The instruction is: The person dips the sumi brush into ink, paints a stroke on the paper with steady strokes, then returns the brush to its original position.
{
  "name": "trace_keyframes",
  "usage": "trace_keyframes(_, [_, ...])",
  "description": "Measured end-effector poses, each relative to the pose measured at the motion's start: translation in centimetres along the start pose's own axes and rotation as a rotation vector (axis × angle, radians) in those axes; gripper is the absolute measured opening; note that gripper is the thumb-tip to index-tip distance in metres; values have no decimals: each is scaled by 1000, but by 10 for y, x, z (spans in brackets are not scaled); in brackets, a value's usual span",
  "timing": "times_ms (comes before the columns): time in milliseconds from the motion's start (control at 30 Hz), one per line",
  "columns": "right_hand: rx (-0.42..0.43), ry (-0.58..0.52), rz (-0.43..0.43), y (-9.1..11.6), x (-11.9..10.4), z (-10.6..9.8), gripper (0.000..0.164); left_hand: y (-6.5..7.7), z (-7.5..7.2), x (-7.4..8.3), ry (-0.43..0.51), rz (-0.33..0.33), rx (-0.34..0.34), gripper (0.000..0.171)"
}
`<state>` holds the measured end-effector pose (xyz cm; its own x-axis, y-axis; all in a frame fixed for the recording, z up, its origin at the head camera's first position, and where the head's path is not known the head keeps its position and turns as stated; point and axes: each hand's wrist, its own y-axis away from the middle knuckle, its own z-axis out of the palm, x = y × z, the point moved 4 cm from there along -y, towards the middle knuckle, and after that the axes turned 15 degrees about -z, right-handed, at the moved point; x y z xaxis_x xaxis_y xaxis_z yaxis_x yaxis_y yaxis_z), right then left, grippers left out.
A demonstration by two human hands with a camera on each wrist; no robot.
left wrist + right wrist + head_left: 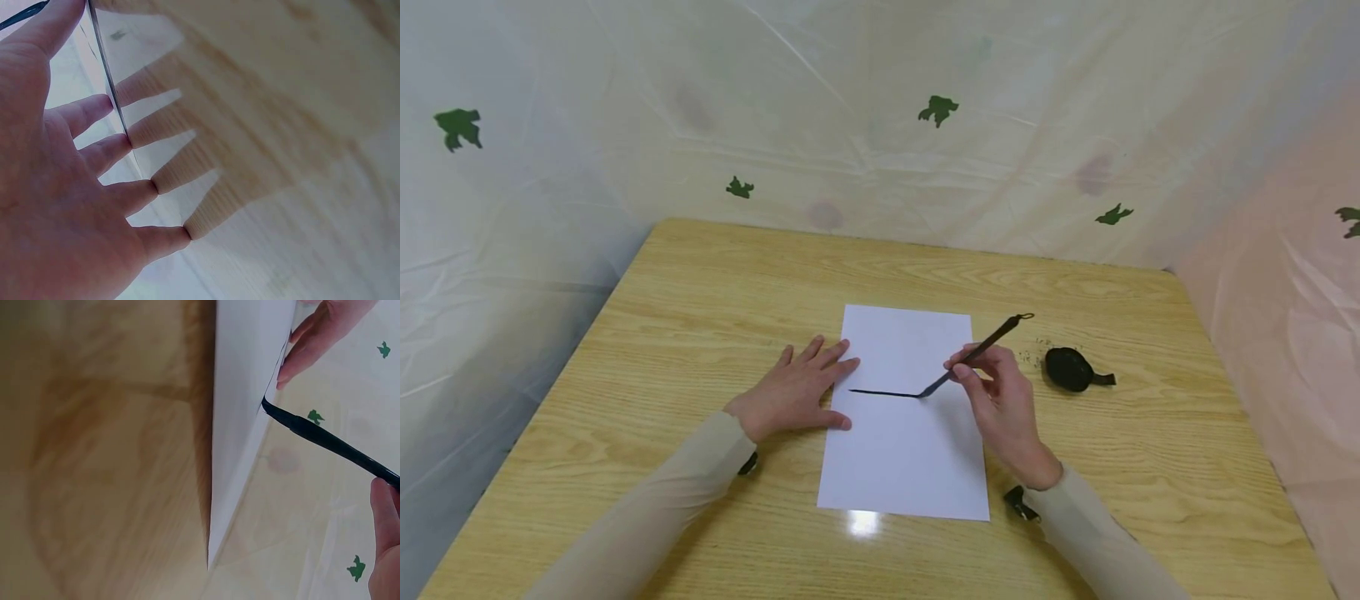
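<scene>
A white sheet of paper [902,467] lies on the wooden table. My left hand [793,393] rests at its left edge, fingers spread, with some fingertips and the thumb over the paper. In the left wrist view the fingertips [169,240] touch down along the sheet's edge. My right hand [1006,408] pinches a dark paintbrush [988,343] between thumb and fingers, its looped end tilted up to the right. The bristles [267,405] meet the paper at the right end of a thin black line [880,392], which runs across the sheet from near the left hand.
A small black pan-shaped dish [1069,369] with a short handle sits right of the paper, dark specks around it. The wooden table [625,333] is bordered by pale hanging sheeting [850,100] with green bird shapes. Light glares at the paper's lower edge.
</scene>
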<state>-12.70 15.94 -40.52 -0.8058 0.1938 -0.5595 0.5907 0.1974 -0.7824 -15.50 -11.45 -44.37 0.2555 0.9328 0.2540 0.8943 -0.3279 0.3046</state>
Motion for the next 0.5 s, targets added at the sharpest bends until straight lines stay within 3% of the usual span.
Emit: trace_keyframes(500, [6,-32,3,2,3,-6,27,1,-1,0,-3,5,-8,92])
